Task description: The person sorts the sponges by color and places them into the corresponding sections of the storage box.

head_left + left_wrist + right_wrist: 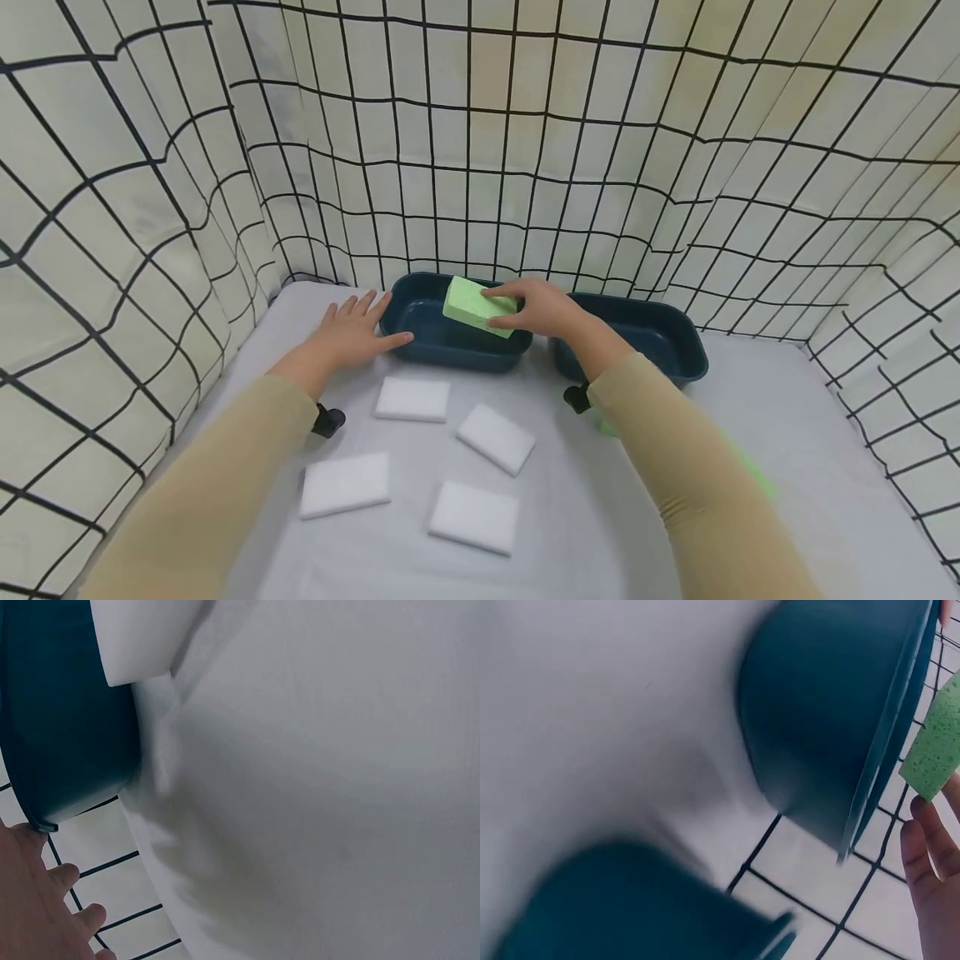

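My right hand (542, 307) pinches a light green sponge (478, 307) over the left dark teal basin (459, 358). In the right wrist view the fingers (928, 838) hold the sponge (934, 746) by its end, above the basin's rim. My left hand (351, 332) has its fingers spread at that basin's left end, the thumb reaching over the rim. In the left wrist view the fingertips sit right at the rim of the basin (71, 727). Four-cornered white sponges, several of them, lie on the table; the closest to the basin is one white sponge (412, 399).
A second teal basin (678, 333) stands to the right, partly behind my right forearm. Green pieces (753, 467) show beside that sleeve, mostly hidden. More white sponges (474, 517) lie in front on the white table (570, 517). Black wire grid (517, 167) encloses the back and sides.
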Demonstrator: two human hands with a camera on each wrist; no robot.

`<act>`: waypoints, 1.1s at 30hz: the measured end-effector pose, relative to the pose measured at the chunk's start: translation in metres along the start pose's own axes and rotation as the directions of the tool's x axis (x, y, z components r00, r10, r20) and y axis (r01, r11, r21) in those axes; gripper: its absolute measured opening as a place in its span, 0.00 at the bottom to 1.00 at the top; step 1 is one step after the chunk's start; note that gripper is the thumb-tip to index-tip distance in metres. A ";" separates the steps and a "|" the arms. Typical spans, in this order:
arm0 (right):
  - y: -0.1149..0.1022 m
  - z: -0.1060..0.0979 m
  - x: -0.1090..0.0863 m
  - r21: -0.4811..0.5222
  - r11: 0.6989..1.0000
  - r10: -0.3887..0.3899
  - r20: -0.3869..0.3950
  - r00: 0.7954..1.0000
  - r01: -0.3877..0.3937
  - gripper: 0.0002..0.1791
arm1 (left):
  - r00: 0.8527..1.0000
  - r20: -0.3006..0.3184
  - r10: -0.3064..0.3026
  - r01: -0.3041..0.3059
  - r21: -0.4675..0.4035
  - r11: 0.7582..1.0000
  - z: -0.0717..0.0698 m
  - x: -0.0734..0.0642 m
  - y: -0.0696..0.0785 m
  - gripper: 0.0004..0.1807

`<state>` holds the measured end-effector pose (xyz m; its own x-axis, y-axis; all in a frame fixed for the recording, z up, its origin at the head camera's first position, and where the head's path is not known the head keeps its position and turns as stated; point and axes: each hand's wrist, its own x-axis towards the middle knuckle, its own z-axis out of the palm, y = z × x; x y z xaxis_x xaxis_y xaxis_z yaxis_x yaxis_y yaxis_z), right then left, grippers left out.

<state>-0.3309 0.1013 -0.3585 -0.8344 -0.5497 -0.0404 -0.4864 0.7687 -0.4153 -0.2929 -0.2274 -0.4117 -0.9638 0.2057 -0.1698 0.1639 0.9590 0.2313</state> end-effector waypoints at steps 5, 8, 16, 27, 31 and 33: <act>-0.009 0.012 0.020 0.015 1.000 0.021 0.052 0.998 -0.021 0.34 | 1.000 0.006 0.009 -0.009 0.000 1.000 0.000 0.000 -0.001 0.62; -0.012 0.021 0.030 0.015 0.999 0.039 0.082 0.996 -0.040 0.33 | 1.000 0.009 0.013 -0.013 -0.003 1.000 0.001 0.001 -0.001 0.62; -0.021 0.037 0.045 -0.101 0.989 0.123 0.151 0.981 -0.108 0.34 | 1.000 -0.010 0.000 -0.001 -0.026 1.000 0.004 0.003 0.000 0.60; -0.019 0.049 0.053 -0.103 0.986 0.147 0.175 0.974 -0.131 0.34 | 1.000 -0.014 -0.007 0.007 0.001 1.000 0.000 0.000 0.003 0.63; -0.020 0.052 0.054 -0.108 0.987 0.134 0.174 0.976 -0.116 0.34 | 1.000 -0.005 -0.010 0.010 0.003 1.000 0.000 0.000 0.003 0.64; -0.021 0.051 0.054 -0.104 0.988 0.127 0.164 0.978 -0.111 0.34 | 1.000 0.002 -0.015 0.015 0.008 1.000 0.000 0.001 0.003 0.64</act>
<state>-0.3528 0.0389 -0.3990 -0.8353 -0.4941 -0.2414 -0.4154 0.8546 -0.3116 -0.2931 -0.2249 -0.4110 -0.9657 0.1918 -0.1749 0.1513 0.9634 0.2213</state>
